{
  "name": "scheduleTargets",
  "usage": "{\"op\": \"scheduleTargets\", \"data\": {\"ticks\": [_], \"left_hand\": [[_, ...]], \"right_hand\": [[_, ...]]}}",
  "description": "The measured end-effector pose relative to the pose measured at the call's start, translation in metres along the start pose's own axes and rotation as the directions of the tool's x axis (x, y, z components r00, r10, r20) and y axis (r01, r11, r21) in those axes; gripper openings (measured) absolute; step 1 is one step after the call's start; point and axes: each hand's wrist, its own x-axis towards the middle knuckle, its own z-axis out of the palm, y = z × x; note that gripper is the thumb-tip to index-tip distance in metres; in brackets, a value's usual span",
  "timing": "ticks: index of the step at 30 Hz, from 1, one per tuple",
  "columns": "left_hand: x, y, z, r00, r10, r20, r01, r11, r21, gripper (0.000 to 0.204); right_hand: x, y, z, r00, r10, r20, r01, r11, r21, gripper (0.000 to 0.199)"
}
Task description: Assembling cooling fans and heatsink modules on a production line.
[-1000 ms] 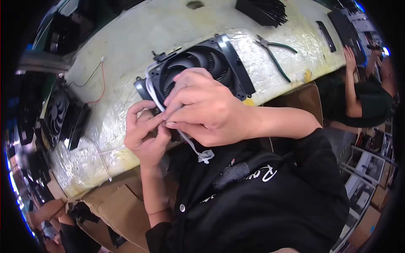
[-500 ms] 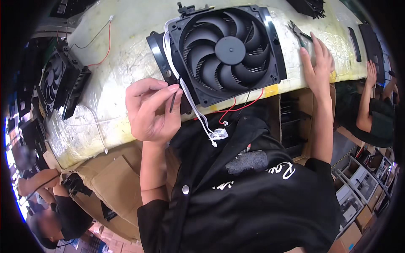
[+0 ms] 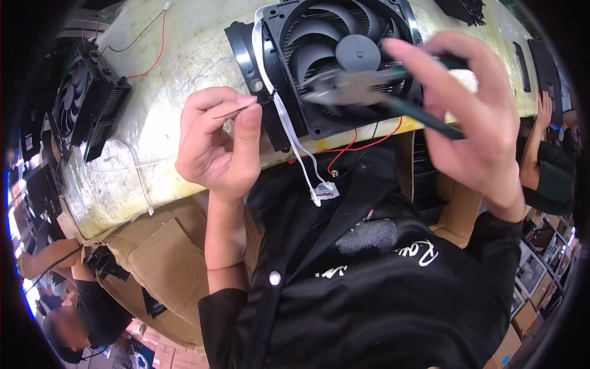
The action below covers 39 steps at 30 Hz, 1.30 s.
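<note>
My left hand (image 3: 220, 141) is closed, pinching the thin dark tail of a cable tie (image 3: 232, 113) between thumb and fingertips. That tie circles a white cable bundle (image 3: 285, 117) running along the left side of a black cooling fan (image 3: 357, 54). In my right hand (image 3: 476, 117) are diagonal cutters (image 3: 350, 88) with dark green handles, wrapped by the fingers. The cutters hang over the lower part of the fan, their metal jaws pointing left toward the tie. Motion smears the jaws, so how far apart they are is unclear.
Another fan unit (image 3: 77, 104) stands at the left of the plastic-covered table (image 3: 178, 55), with red and black wires. Below the table edge is a cardboard box (image 3: 153, 252). A co-worker (image 3: 83, 307) is at lower left; another person's hand (image 3: 544, 109) is at far right.
My right hand has lifted the cutters off the table and brought them left over the fan. My left hand still pinches the tie's tail, now tilted flatter. The fan sits slightly higher in view.
</note>
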Motion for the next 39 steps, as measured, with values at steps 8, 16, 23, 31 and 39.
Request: {"op": "scheduleTargets", "data": {"ticks": [8, 16, 23, 31, 39], "left_hand": [[0.001, -0.001, 0.000, 1.000, -0.006, 0.001, 0.006, 1.000, -0.002, 0.011], [0.003, 0.004, 0.003, 0.998, -0.060, 0.026, 0.062, 0.995, -0.080, 0.007], [-0.025, 0.024, -0.033, 0.926, -0.117, -0.358, 0.158, 0.984, 0.087, 0.004], [-0.173, -0.047, -0.101, 0.985, -0.166, 0.044, 0.052, 0.531, 0.846, 0.012], [-0.284, -0.200, -0.153, 0.854, -0.520, 0.024, 0.217, 0.398, 0.891, 0.063]], "right_hand": [[0.044, -0.032, 0.004, 0.967, -0.234, 0.104, 0.255, 0.916, -0.309, 0.045], [0.027, -0.049, -0.003, 0.942, -0.173, 0.286, 0.310, 0.776, -0.550, 0.045], [0.015, -0.011, -0.010, 0.993, -0.036, 0.111, 0.052, 0.988, -0.148, 0.057], [-0.080, 0.116, 0.047, 0.805, 0.574, -0.147, -0.589, 0.803, -0.093, 0.048], [0.007, -0.012, 0.030, 0.983, -0.180, -0.023, 0.182, 0.978, 0.101, 0.053]]}}
